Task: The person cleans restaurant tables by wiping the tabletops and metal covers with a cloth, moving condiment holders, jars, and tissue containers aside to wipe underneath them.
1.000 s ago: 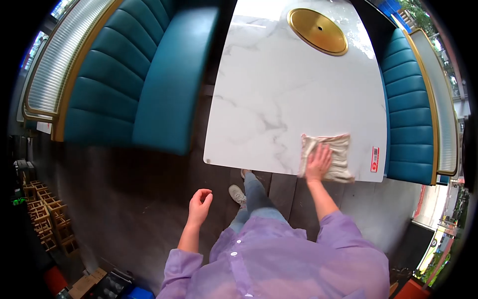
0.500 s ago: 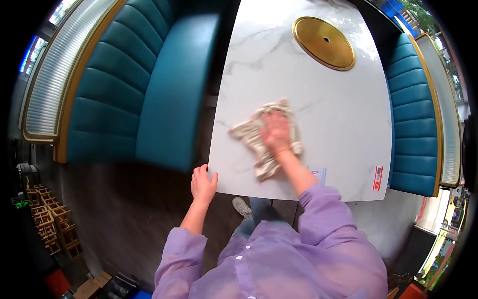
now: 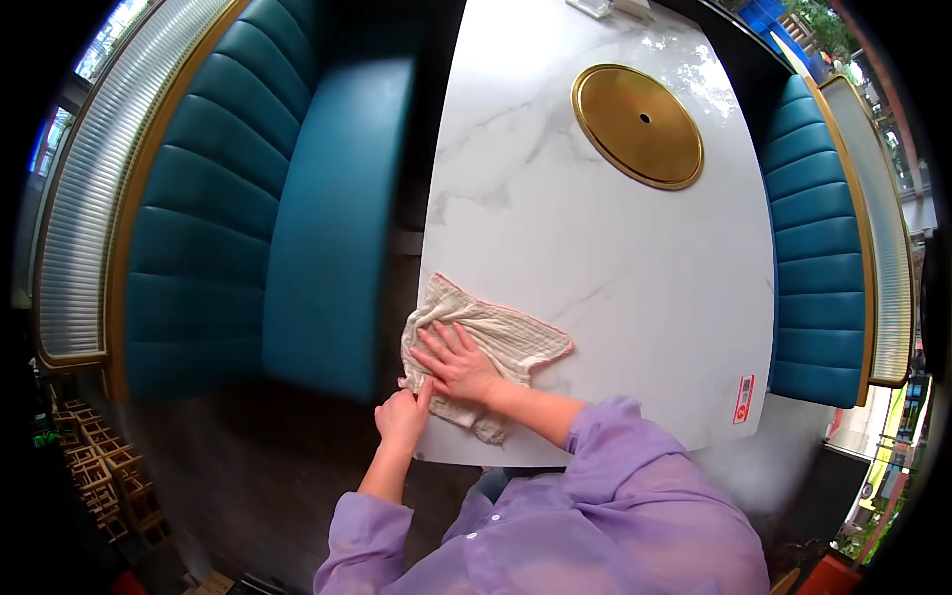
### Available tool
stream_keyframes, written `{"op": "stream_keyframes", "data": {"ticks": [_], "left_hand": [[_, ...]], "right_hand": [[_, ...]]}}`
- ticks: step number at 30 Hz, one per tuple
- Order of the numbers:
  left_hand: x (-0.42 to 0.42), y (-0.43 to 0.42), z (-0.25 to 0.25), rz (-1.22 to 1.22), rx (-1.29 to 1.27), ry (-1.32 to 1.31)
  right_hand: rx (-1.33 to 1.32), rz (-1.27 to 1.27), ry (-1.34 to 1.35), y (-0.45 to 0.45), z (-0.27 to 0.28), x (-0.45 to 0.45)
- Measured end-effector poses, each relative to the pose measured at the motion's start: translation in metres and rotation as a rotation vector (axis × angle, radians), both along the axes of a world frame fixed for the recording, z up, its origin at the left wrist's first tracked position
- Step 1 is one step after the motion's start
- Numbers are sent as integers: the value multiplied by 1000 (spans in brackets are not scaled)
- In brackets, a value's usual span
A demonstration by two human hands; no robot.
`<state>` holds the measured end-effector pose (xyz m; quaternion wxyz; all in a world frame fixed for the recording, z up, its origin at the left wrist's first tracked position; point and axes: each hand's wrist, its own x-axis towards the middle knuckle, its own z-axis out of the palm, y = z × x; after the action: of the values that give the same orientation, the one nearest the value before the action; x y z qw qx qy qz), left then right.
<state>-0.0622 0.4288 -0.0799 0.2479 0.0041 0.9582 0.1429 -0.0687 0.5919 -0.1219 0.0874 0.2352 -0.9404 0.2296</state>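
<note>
In my head view, a clear container sits at the far end of the white marbled table, and just beside it is a white box. Both are cut off by the picture, and I cannot tell what is in them. Nearer to me, the round gold disc lies on the table, with a small dark hole at its middle.

The right hand is wide, palm down, pressing on the cream cloth; its forearm comes in slantwise over the table. The cloth lies wrinkled at the near left corner of the table. The left hand is narrow, with fingers bent and thumb raised, at the table edge beside the cloth; whether it grips the cloth, I cannot tell.
</note>
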Motion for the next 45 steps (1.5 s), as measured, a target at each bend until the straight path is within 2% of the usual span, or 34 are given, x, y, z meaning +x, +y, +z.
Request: {"op": "stream_keyframes", "data": {"ticks": [2, 4, 6, 9, 11, 13, 15, 17, 18, 20, 23, 26, 27, 28, 31, 35, 38, 39, 43, 45], "left_hand": [[-6, 5, 3, -69, -66, -29], [-27, 21, 14, -110, -128, -90], [-44, 35, 16, -144, -120, -8], [-70, 47, 2, -90, -51, -101], [-79, 53, -3, -43, -3, -160], [-72, 52, 0, -189, -90, -144], [-73, 51, 1, -203, -108, -178], [-76, 52, 8, -222, -130, -206], [-78, 54, 17, -214, -148, -262], [-76, 54, 22, -204, -176, -323], [-75, 53, 17, -156, -171, -345], [-76, 55, 19, -141, -170, -358], [-67, 50, 10, -189, -153, -216], [-70, 50, 10, -186, -168, -222], [-68, 52, 13, -183, -153, -259], [-66, 53, 13, -199, -161, -209], [-71, 54, 18, -170, -141, -287], [-74, 55, 19, -128, -153, -361], [-76, 56, 25, -124, -123, -377], [-74, 55, 20, -125, -114, -362]], "right_hand": [[5, -10, 32, 26, -11, -49], [94, -326, 83, 94, -3, -95], [295, -705, 98, 194, -9, -111], [439, -1159, -4, 316, -22, -53], [384, -1366, -80, 318, -23, -14], [409, -1070, 10, 260, -33, 2], [290, -561, -122, 170, -5, -9], [139, -205, -131, 108, 3, -49], [139, -140, -42, 93, 6, -80], [82, -27, -33, 89, 8, -150], [134, -85, 30, 103, -2, -244], [149, -328, 29, 135, -12, -331], [151, -424, 20, 150, -15, -356], [142, -512, 34, 170, -24, -378], [213, -712, -1, 217, -24, -402], [156, -859, -18, 228, -26, -390], [256, -919, -17, 229, -21, -344], [258, -906, 31, 230, -26, -320], [226, -803, 50, 263, -15, -190], [309, -1005, -40, 310, -16, -122]]}}
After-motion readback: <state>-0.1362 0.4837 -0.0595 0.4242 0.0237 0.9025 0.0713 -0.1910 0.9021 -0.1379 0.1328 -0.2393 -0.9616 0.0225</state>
